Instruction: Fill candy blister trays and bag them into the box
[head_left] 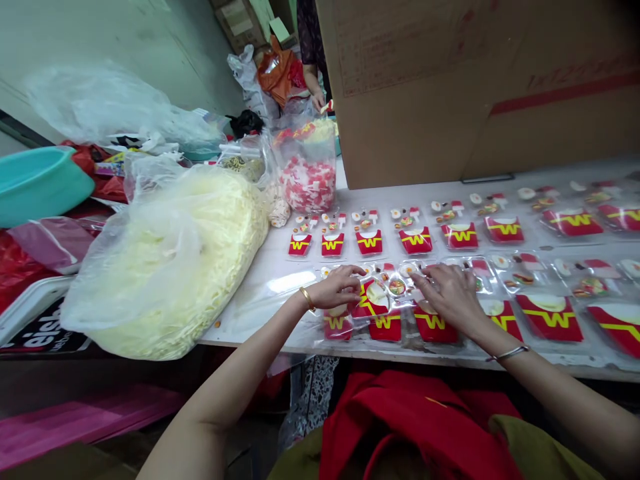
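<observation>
A clear plastic blister tray [376, 299] lies sideways between my two hands, above the front row of similar trays. It holds a red fries carton with a yellow W and small toy foods. My left hand [339, 289], wearing a gold bangle, has its curled fingers on the tray's left end. At the right end, the fingers and thumb of my right hand [453, 297] grip the edge, partly hidden by the hand itself. Beneath and around my hands are more filled trays, one of them [549, 313] to the right. A back row of trays [369, 241] stretches along the table.
A big clear bag of pale yellow pieces [200, 253] sits on the left, with a bag of pink and white pieces [307, 183] behind. A large cardboard box [425, 100] stands at the back. A turquoise basin [45, 183] is far left. Another person's hand [319, 100] shows behind the box.
</observation>
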Demonstrator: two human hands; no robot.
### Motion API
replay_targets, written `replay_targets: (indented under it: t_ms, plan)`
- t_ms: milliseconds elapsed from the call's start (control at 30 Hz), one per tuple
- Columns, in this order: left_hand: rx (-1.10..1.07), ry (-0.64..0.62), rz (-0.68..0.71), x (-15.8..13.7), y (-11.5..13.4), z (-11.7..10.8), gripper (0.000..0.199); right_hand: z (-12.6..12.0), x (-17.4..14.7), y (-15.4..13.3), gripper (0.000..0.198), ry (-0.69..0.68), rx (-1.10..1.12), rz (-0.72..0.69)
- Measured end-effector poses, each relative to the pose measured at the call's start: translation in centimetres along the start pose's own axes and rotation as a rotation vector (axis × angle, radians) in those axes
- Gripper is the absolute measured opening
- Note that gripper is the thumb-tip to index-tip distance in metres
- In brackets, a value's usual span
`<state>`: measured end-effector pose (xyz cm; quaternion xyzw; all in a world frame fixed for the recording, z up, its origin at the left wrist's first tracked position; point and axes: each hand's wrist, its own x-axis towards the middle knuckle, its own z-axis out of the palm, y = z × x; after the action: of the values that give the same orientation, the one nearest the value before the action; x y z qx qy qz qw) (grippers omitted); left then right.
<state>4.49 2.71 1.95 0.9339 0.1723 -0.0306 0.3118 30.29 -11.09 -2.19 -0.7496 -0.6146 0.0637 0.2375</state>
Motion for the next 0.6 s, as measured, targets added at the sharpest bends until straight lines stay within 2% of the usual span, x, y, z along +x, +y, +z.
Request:
replay_targets:
  t_ms: [233,367,467,533,600]
  plan:
    - [-0.156,0.163,0.071,3.6,2.3,0.4,0.02,0.0,0.7,-1.6,0.058,-0.149,0.429,0.103]
    - [-0.199,0.211,0.118,6.1,3.4,-0.1,0.022,-0.6,1.1,-3.1,0.061,-0.217,0.681,0.109]
    - [-0.222,0.224,0.159,7.4,3.8,-0.4,0.02,-1.3,0.7,-4.1,0.056,-0.278,0.794,0.06]
    - [-0.252,0.222,0.115,7.8,3.9,-0.6,0.018,-1.6,0.4,-4.4,0.045,-0.23,0.816,0.025]
    - [-0.3,0.215,0.029,8.0,4.1,-0.8,0.02,-1.8,0.4,-4.3,0.032,-0.127,0.795,0.023]
